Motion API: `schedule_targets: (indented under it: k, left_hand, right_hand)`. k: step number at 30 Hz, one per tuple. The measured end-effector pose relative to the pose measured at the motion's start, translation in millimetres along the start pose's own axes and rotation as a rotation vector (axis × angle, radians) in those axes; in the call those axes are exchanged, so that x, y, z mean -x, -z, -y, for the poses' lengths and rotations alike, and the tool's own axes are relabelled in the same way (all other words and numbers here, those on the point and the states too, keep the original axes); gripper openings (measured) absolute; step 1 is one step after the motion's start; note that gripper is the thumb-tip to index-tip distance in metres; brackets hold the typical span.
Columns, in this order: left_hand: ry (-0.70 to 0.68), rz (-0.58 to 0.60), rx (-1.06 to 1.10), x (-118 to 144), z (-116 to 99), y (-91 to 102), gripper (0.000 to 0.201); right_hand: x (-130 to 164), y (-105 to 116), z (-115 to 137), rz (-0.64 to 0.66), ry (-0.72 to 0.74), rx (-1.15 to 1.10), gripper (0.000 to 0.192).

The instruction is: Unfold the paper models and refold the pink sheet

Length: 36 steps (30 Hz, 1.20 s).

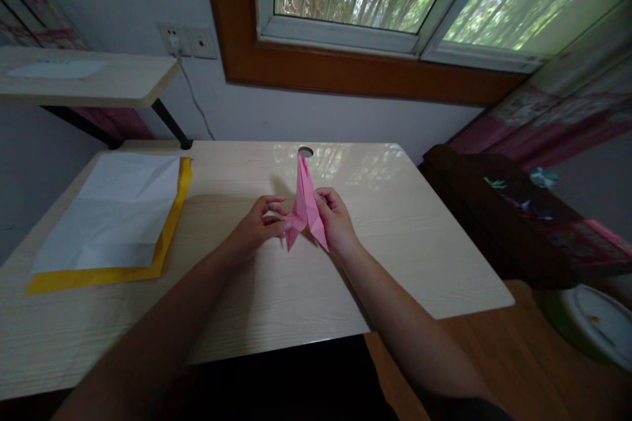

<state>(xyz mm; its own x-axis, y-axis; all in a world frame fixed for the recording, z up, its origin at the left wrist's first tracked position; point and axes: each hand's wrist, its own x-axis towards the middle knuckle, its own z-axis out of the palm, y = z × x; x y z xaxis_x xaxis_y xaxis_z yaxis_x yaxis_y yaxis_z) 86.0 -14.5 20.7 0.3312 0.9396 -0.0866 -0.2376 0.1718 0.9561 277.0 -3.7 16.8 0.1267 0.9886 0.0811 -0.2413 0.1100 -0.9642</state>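
A pink folded-paper figure is held above the desk, its long narrow point up and two shorter points hanging down. My right hand grips its right side between thumb and fingers. At its lower left, my left hand has thumb and fingers closed around a small flap of the same figure, the fingers curled. The palms hide part of where the paper is pinched.
On the desk's left lie white paper and a yellow sheet under it. A raised shelf stands at the back left. A cable hole is near the back edge. A round white-topped bin stands at the right.
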Motion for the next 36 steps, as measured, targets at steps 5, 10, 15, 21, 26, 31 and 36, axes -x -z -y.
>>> schedule_targets:
  k: [5, 10, 15, 21, 26, 31, 36]
  left_hand:
    - [0.039, 0.139, 0.103, 1, -6, -0.4, 0.061]
    - [-0.07, 0.183, 0.114, 2, -3, 1.6, 0.051]
    - [-0.173, 0.022, -0.05, 2, -2, 7.8, 0.039]
    - [-0.399, -0.318, -0.65, 3, -9, 15.0, 0.031]
    - [-0.514, -0.315, -0.952, 4, -10, 14.1, 0.033]
    - [-0.81, -0.315, -1.17, 2, -10, 17.7, 0.036]
    - [-0.929, -0.208, -1.275, 3, -13, 19.5, 0.047]
  right_hand:
    - [0, -2, -5, -0.006, -0.015, -0.151, 0.025]
    - [-2, -1, -10, 0.005, -0.021, -0.16, 0.021]
    - [-2, 1, -14, 0.058, 0.016, -0.014, 0.023]
    - [4, 1, -10, 0.0, 0.239, 0.228, 0.018]
    - [13, 1, 3, 0.04, 0.629, 0.507, 0.021]
    - [17, 2, 13, 0.101, 0.868, 0.612, 0.051]
    - [17, 2, 17, 0.091, 0.908, 0.789, 0.055]
